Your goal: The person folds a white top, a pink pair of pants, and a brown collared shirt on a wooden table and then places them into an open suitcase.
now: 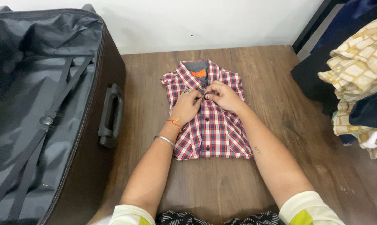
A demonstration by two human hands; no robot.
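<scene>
A folded red, white and blue plaid shirt [215, 133] lies front up on the wooden table [280, 121], collar away from me. My left hand [186, 106] and my right hand [224, 96] rest on its chest just below the collar. Both pinch the button placket at the upper button, fingertips almost touching each other. A metal bangle and a red thread circle my left wrist. The lower half of the shirt lies flat between my forearms.
An open black suitcase [42, 112] with grey lining, crossed straps and a side handle [112, 114] stands at the left. A pile of clothes [359, 75], patterned cream and dark pieces, sits at the right edge. A white wall is behind the table.
</scene>
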